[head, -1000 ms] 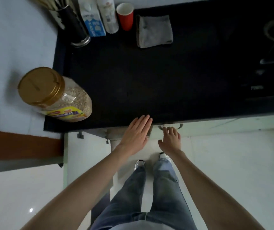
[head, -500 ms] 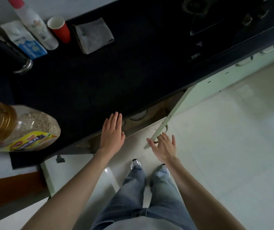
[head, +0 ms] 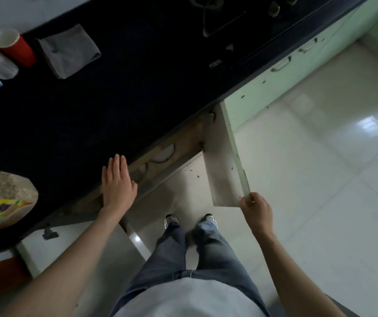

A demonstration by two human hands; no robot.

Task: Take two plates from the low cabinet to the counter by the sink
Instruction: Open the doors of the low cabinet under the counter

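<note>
The right hand (head: 255, 208) is gripping the open door (head: 223, 161) at its 5 o'clock corner; the left hand (head: 117, 183) is hovering flat, fingers spread, empty. Plates (head: 163, 153) are showing inside the cabinet (head: 183, 136) under the tabletop (head: 115, 92).

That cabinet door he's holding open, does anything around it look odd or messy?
Dark specks lie on the floor by the open cabinet door, like crumbs or debris. Otherwise nothing stands out; the plates sit inside, apparently undisturbed.

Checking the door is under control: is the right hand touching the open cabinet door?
Touching. The head view shows the right hand with fingers pinched on the cabinet door at its outer corner.
</note>
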